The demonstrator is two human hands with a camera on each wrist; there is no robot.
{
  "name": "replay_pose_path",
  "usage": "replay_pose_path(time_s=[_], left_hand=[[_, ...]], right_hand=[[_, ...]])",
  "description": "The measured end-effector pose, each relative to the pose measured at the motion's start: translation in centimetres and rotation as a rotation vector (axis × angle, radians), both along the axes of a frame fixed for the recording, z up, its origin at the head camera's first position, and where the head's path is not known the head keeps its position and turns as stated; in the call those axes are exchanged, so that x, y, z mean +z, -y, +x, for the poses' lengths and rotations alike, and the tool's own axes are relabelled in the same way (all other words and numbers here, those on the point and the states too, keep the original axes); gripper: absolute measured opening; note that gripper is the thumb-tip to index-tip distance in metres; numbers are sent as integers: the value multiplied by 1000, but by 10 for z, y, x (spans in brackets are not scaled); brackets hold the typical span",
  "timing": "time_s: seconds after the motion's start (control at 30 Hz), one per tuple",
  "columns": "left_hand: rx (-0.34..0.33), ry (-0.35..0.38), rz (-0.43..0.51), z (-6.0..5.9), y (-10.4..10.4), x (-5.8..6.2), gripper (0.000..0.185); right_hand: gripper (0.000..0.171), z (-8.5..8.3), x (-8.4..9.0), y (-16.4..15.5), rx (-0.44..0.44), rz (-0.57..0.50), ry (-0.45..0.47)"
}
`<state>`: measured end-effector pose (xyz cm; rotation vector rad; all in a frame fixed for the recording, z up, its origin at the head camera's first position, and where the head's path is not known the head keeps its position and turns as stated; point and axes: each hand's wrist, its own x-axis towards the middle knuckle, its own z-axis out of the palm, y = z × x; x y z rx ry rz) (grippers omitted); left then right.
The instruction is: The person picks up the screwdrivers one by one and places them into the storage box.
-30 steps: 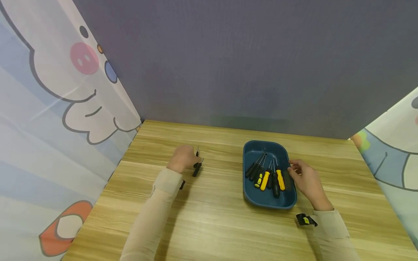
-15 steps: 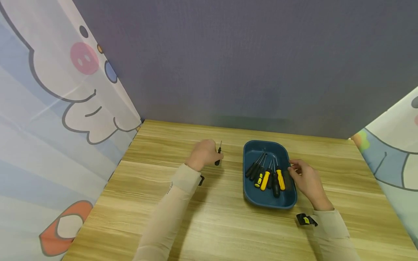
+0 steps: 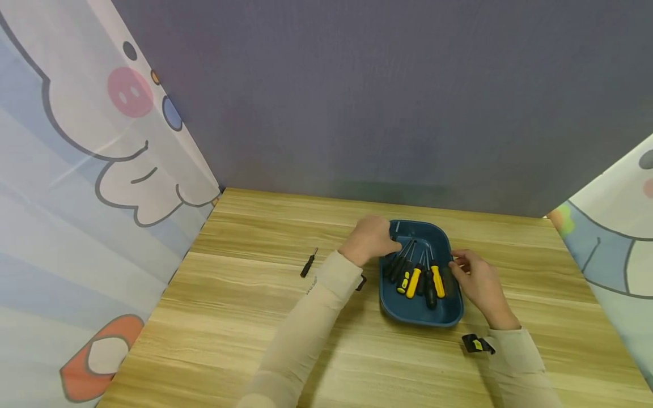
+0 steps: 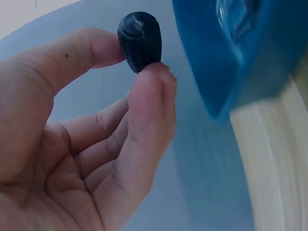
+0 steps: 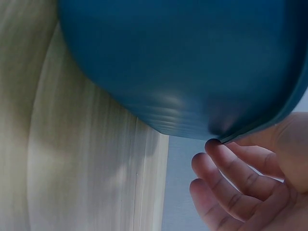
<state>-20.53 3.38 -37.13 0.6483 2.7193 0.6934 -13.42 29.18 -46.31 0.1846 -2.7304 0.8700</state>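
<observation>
My left hand (image 3: pixel 368 241) is over the left rim of the blue plastic tray (image 3: pixel 420 323). Thumb and fingers pinch the ribbed black handle of a small screwdriver (image 4: pixel 139 41); in the head view the hand covers most of it. Inside the tray lie several screwdrivers, among them a yellow-handled screwdriver (image 3: pixel 414 282) and a thick black-handled screwdriver (image 3: pixel 431 293). At the tray's right side, my right hand (image 3: pixel 479 286) holds the rim, its thumb on the inner side. The right wrist view has fingertips (image 5: pixel 214 144) against the rim, with the thumb mostly hidden.
One small black screwdriver (image 3: pixel 308 265) lies on the wooden table (image 3: pixel 245 294), left of the tray. A grey panel (image 3: pixel 357 113) rises behind the table. Cartoon-printed curtains (image 3: pixel 76 198) hang at both sides.
My left hand has picked up one of two small black screwdrivers from the table and carried it right to the tray's left rim. The right hand and tray stay put.
</observation>
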Motion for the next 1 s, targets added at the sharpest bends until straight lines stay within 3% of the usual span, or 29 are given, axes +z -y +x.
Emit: replay_pose_path(time_s=[0.23,0.47,0.73,1.0], left_hand=[[-41,-13,-44,1,-38,-12,52],[-58,44,-81,7,-64,-26,32],[-65,48,-124,11,-77,-38,28],[-68,37,-108,11,-78,-41,24]], right_hand=[[28,1,3,2,-4,-6,13],[28,2,5,3,0,-1,-1],[27,1,5,4,2,-2,-11],[27,1,4,4,2,-3,-8]])
